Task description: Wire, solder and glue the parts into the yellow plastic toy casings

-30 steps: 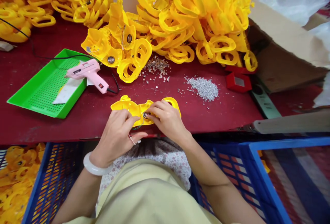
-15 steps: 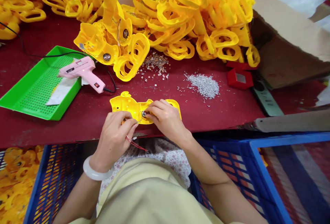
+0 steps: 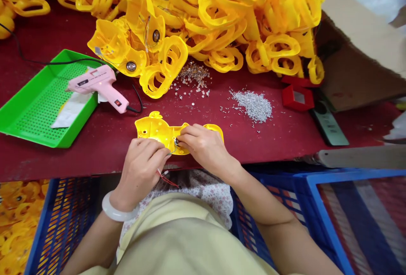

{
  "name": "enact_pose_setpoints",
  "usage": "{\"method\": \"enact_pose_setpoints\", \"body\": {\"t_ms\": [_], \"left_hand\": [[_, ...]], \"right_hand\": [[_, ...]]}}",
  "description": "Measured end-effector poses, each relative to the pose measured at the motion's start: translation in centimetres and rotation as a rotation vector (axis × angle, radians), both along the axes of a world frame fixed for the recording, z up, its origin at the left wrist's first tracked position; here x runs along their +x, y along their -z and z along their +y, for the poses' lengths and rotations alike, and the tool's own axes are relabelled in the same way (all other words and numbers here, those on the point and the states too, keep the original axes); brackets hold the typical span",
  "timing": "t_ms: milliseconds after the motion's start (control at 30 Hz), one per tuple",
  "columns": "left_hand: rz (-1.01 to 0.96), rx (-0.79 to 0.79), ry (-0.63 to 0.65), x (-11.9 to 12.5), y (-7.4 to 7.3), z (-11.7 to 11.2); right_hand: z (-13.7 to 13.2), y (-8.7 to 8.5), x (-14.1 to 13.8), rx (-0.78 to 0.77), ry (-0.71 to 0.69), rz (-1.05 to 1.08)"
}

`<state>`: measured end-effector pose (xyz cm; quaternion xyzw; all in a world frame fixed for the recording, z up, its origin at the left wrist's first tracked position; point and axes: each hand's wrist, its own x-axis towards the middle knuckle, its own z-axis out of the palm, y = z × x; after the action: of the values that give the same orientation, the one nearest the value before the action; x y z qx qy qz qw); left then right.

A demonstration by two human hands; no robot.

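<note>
A yellow plastic shell half [image 3: 154, 128] lies hollow side up at the table's near edge, in front of me. My left hand [image 3: 143, 162], with a white bangle on the wrist, is closed in a pinch at the shell's left near side. A thin wire runs from its fingertips toward the shell, and red wires [image 3: 168, 179] with a small white connector hang below it. My right hand [image 3: 205, 143] has its fingers closed round a small round metal-rimmed speaker [image 3: 176, 142] in the shell's middle. Those fingers cover most of the speaker.
Behind lie piled yellow shells [image 3: 222, 21], a heap of small round parts [image 3: 195, 76] and a heap of silvery screws [image 3: 253, 105]. A pink glue gun [image 3: 101, 85] rests on a green tray [image 3: 68, 137] at left. Blue crates [image 3: 330, 207] flank my lap; a red box [image 3: 297, 97] sits right.
My right fingers have shifted slightly over the speaker and now hide more of it. The left hand keeps its pinch almost in place. The whole view has moved a little.
</note>
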<state>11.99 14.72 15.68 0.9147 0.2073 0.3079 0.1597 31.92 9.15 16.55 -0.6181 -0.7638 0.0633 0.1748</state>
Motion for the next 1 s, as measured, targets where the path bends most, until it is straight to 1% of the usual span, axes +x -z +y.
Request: {"method": "enact_pose_setpoints", "body": {"t_ms": [167,233,333,400,533,667,833,900,967,1000], "left_hand": [[0.013,-0.021,0.002,-0.1,0.3,-0.1],[0.011,-0.022,0.008,-0.2,0.6,-0.1],[-0.010,-0.022,0.013,-0.3,0.9,-0.1],[-0.021,-0.023,0.020,-0.3,1.1,-0.1],[-0.054,-0.009,0.031,-0.4,1.2,0.1],[-0.080,0.023,0.052,-0.2,1.3,1.1],[-0.095,0.103,0.118,0.0,1.8,2.7],[-0.031,0.128,0.157,-0.5,1.5,3.1],[0.054,0.104,0.185,-1.3,0.6,3.2],[0.084,0.066,0.189,-1.7,0.0,3.2]], "right_hand": [[-1.5,0.2,0.0,0.228,0.007,0.046],[-1.9,0.3,0.1,0.275,-0.037,0.005],[-2.1,0.5,0.1,0.263,-0.118,-0.044],[-2.1,0.6,0.0,0.246,-0.124,-0.050],[-2.3,0.9,-0.2,0.246,-0.109,-0.054],[-2.2,1.2,-0.4,0.272,-0.084,-0.084],[-2.1,1.2,-0.9,0.324,0.015,-0.149],[-2.4,0.8,-0.6,0.343,0.025,-0.088],[-2.6,0.0,0.5,0.377,0.036,0.006],[-2.4,-0.4,1.4,0.396,0.056,0.043]]}}
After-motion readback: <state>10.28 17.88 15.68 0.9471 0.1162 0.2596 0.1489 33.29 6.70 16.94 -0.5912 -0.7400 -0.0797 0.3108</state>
